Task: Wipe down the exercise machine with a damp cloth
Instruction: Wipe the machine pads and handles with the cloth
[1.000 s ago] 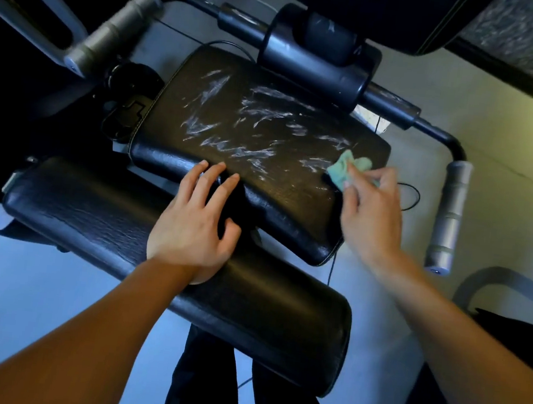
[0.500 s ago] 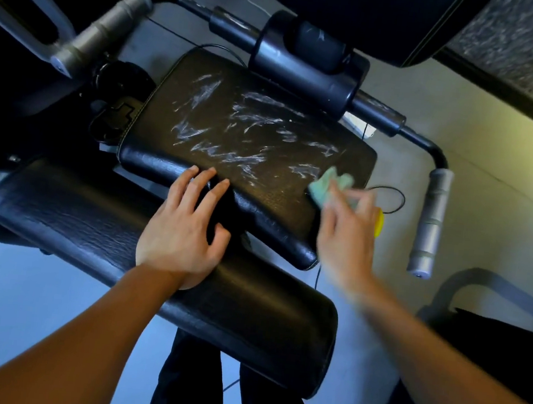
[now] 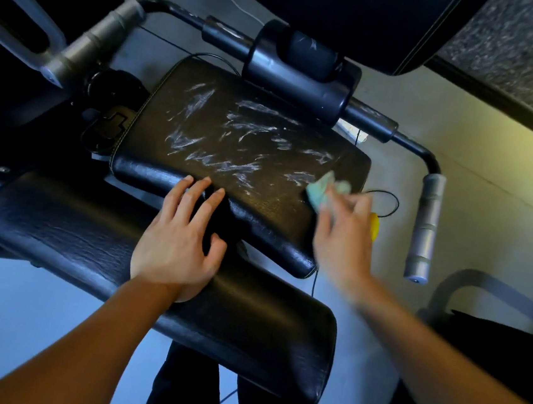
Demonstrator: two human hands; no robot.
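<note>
Left hand (image 3: 177, 241) lies flat, fingers straight, across the gap btw the front pad (image 3: 89, 249) and the seat pad (image 3: 248, 140). Right hand (image 3: 343, 239), blurred, seems to pinch the green cloth (image 3: 321, 187) against the seat pad's right edge. White smears cover the pad's top. Grey handle (image 3: 425, 225) stands just right of it.

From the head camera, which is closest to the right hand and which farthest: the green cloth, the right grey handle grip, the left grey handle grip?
1. Green cloth: at the right hand's fingertips, on the seat pad's right edge.
2. Right grey handle grip: just right of that hand, apart from it.
3. Left grey handle grip: far across, upper left.
</note>
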